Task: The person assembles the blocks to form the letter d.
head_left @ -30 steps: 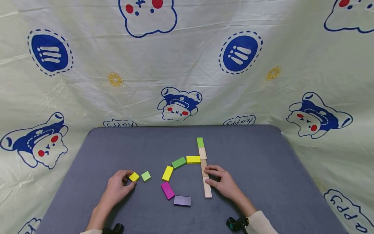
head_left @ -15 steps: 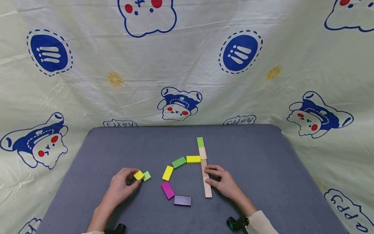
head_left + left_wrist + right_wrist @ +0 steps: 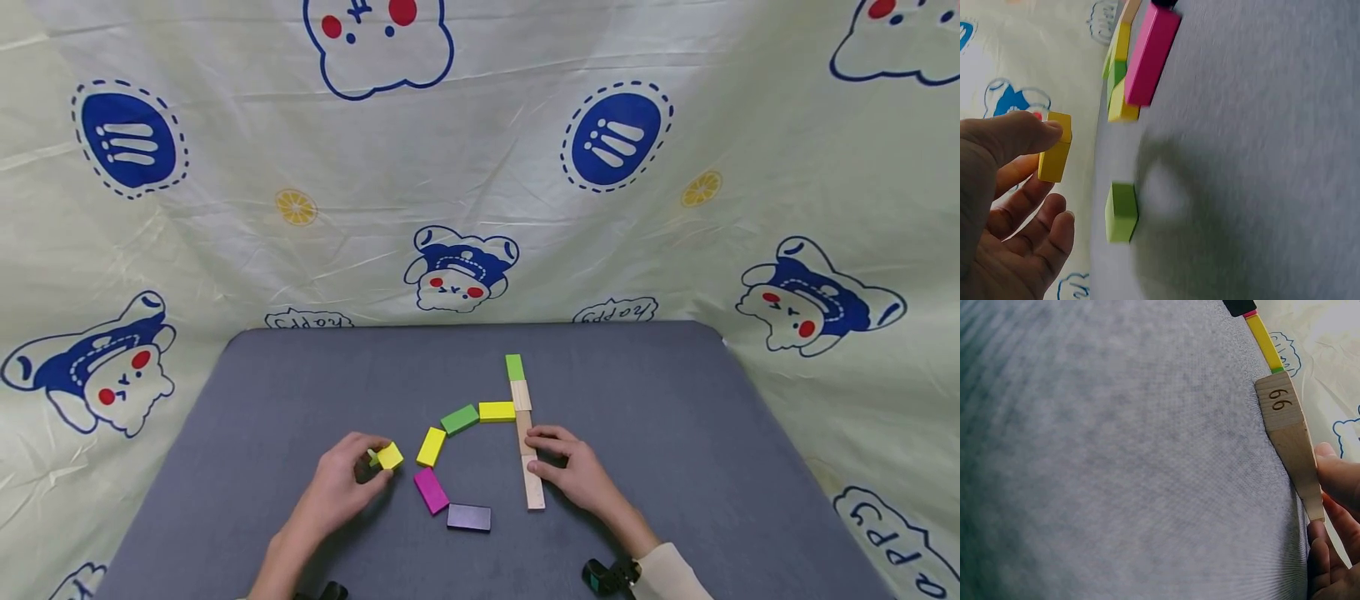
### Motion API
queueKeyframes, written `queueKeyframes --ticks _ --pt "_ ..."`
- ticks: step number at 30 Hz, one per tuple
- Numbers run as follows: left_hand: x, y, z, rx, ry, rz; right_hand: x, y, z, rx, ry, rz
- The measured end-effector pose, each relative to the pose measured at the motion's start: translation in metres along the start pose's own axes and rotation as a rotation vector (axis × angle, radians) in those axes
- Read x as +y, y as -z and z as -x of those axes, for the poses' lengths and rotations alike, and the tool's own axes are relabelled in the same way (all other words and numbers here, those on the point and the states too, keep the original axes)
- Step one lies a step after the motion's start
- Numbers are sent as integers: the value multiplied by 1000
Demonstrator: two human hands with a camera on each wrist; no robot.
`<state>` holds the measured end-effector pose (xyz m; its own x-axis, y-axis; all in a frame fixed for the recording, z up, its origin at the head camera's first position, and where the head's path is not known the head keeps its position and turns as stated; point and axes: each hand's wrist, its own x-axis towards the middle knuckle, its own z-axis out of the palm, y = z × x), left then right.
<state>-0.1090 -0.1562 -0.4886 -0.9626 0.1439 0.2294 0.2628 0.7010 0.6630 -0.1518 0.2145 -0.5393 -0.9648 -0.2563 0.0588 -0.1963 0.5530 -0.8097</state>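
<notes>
My left hand [image 3: 341, 483] pinches a small yellow block [image 3: 391, 456] between thumb and fingers. In the left wrist view that yellow block [image 3: 1054, 161] is held off the table, and a light green block [image 3: 1121, 214] lies on the cloth below. The head view shows only a sliver of the green one past the left fingers. My right hand [image 3: 581, 479] rests its fingertips along the right side of a row of plain wooden blocks [image 3: 533, 487]. In the right wrist view the nearest wooden block [image 3: 1282, 403], marked 66, has the thumb beside it.
A curve of blocks bends left from the wooden row: yellow [image 3: 497, 412], green [image 3: 460, 419], yellow [image 3: 431, 447], magenta [image 3: 431, 490] and dark purple [image 3: 468, 517]. A bright green block [image 3: 513, 367] tops the row. All lie on a grey cloth-covered table [image 3: 637, 375] before a printed curtain.
My left hand has carried the yellow block to the right, past the light green block and close to the curve. The right hand and the arranged blocks stay in place.
</notes>
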Motion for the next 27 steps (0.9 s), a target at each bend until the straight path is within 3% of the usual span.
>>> queueKeyframes --ticks 3,7,21,27 --pt "8 -7 0 -42 6 4 1 -1 0 4 7 9" --pt "16 -17 2 -89 -37 27 1 -1 1 5 9 12" --pt "44 -43 6 -154 -161 89 0 0 2 5 16 40" --pt "55 -53 7 -213 -183 115 0 -1 3 9 32 45"
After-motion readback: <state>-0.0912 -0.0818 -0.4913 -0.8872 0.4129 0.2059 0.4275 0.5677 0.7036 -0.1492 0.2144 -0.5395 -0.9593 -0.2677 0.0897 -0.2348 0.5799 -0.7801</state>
